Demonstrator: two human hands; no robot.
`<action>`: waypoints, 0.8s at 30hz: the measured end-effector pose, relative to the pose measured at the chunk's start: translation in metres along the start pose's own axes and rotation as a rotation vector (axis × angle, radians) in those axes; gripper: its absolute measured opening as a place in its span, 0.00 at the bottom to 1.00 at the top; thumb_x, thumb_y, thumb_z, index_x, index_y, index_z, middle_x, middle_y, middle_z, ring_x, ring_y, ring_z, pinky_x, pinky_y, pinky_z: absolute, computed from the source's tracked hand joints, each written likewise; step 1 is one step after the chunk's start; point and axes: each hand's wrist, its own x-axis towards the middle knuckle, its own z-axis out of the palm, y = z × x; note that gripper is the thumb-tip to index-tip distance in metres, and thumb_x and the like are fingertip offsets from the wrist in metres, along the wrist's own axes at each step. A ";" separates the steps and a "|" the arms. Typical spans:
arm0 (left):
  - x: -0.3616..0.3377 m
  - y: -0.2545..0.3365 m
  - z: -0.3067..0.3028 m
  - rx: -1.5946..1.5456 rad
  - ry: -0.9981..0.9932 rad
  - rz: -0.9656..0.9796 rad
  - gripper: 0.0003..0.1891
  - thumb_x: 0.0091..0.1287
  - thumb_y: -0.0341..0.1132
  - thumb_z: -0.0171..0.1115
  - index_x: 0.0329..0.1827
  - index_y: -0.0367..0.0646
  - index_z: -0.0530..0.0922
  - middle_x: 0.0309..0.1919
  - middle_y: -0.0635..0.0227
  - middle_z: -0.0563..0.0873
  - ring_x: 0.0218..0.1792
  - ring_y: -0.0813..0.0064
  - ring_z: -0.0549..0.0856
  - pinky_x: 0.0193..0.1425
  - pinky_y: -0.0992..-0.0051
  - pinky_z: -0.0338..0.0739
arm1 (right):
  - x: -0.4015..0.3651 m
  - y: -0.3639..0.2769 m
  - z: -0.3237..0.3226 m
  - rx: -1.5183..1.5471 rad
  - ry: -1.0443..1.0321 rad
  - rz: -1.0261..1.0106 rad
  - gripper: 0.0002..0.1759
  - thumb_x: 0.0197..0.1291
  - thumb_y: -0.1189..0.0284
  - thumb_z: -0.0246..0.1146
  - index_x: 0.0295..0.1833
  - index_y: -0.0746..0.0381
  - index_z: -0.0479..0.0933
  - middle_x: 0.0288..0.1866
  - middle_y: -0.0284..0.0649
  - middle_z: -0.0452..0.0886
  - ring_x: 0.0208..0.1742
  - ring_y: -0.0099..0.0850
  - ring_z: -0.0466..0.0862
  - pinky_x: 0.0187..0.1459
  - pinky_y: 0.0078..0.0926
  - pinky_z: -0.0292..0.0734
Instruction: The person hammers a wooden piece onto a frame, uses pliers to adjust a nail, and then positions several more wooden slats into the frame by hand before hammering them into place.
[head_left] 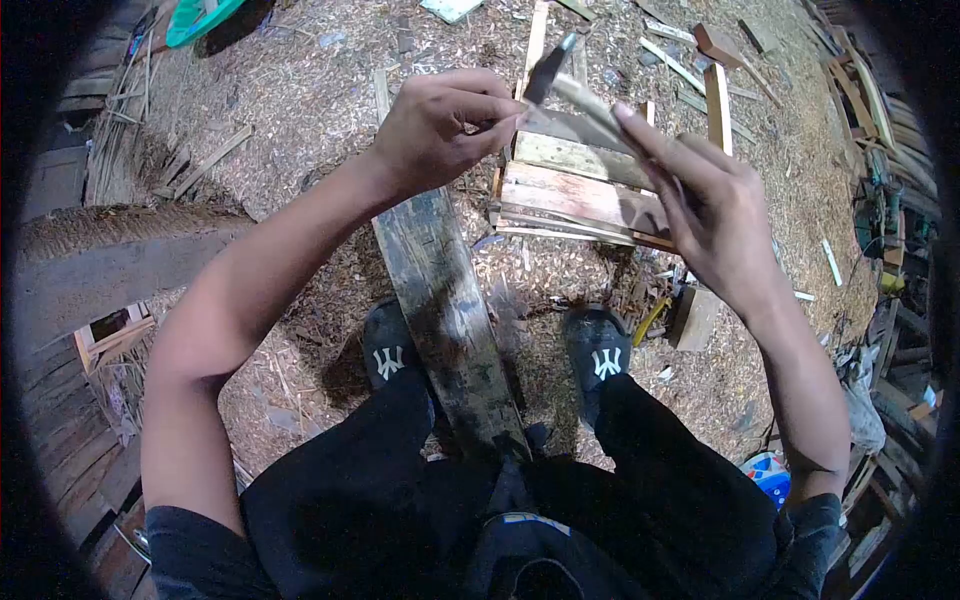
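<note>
My right hand grips a hammer by its pale wooden handle. The hammer's dark metal head points up and to the left, close to the fingertips of my left hand. The thumb and fingers of that left hand are pinched together; whatever lies between them is too small to make out. Below both hands is a stack or frame of wooden boards, partly covered by the hammer and my right hand. A long worn plank runs from between my legs to beneath my left hand.
Wood shavings cover the ground. Loose wood offcuts lie at the upper right. A wooden block and a curved yellow piece lie by my right foot. A thick beam stretches along the left. A green rim shows at upper left.
</note>
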 end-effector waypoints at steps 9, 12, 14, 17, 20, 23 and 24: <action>0.001 0.003 -0.001 -0.037 -0.025 -0.033 0.06 0.69 0.31 0.69 0.39 0.38 0.89 0.34 0.67 0.89 0.34 0.76 0.88 0.37 0.76 0.83 | 0.002 -0.005 -0.001 -0.018 -0.010 -0.020 0.33 0.64 0.87 0.63 0.73 0.55 0.76 0.30 0.41 0.79 0.27 0.27 0.76 0.32 0.31 0.76; 0.000 0.001 0.000 -0.021 0.004 -0.057 0.05 0.69 0.32 0.70 0.38 0.39 0.89 0.33 0.68 0.89 0.33 0.76 0.88 0.37 0.76 0.83 | 0.001 -0.006 -0.001 0.031 0.217 -0.051 0.34 0.64 0.86 0.63 0.74 0.51 0.75 0.33 0.42 0.83 0.28 0.27 0.79 0.31 0.31 0.77; 0.000 0.000 -0.003 0.051 -0.051 -0.027 0.05 0.69 0.32 0.70 0.39 0.41 0.90 0.34 0.68 0.89 0.34 0.76 0.88 0.37 0.76 0.84 | 0.001 -0.007 -0.001 -0.030 0.116 -0.064 0.33 0.64 0.84 0.65 0.74 0.50 0.76 0.31 0.41 0.81 0.27 0.28 0.79 0.30 0.32 0.77; 0.001 0.000 0.000 0.028 -0.012 0.004 0.04 0.68 0.32 0.71 0.40 0.41 0.90 0.34 0.67 0.90 0.35 0.76 0.89 0.37 0.77 0.85 | 0.004 -0.004 -0.002 -0.048 0.092 -0.084 0.34 0.63 0.80 0.67 0.74 0.48 0.75 0.29 0.41 0.79 0.26 0.29 0.79 0.29 0.35 0.79; 0.000 0.002 0.000 0.004 -0.026 -0.081 0.05 0.68 0.32 0.71 0.41 0.41 0.90 0.35 0.67 0.90 0.35 0.77 0.90 0.37 0.78 0.86 | 0.002 -0.004 0.001 0.007 0.238 -0.095 0.34 0.62 0.79 0.68 0.74 0.47 0.75 0.30 0.41 0.80 0.27 0.30 0.80 0.31 0.36 0.82; 0.000 -0.006 0.000 0.040 -0.026 0.005 0.06 0.68 0.33 0.71 0.40 0.40 0.90 0.34 0.67 0.90 0.35 0.77 0.89 0.36 0.77 0.85 | 0.000 -0.004 0.002 -0.064 0.039 -0.075 0.33 0.64 0.81 0.66 0.74 0.48 0.75 0.29 0.39 0.80 0.26 0.27 0.79 0.28 0.32 0.78; 0.002 -0.004 0.000 0.042 -0.026 0.008 0.06 0.68 0.33 0.71 0.40 0.40 0.90 0.34 0.67 0.90 0.35 0.77 0.89 0.36 0.77 0.85 | 0.001 -0.004 0.002 -0.066 0.042 -0.076 0.33 0.64 0.81 0.66 0.74 0.48 0.75 0.29 0.39 0.80 0.26 0.27 0.79 0.28 0.32 0.78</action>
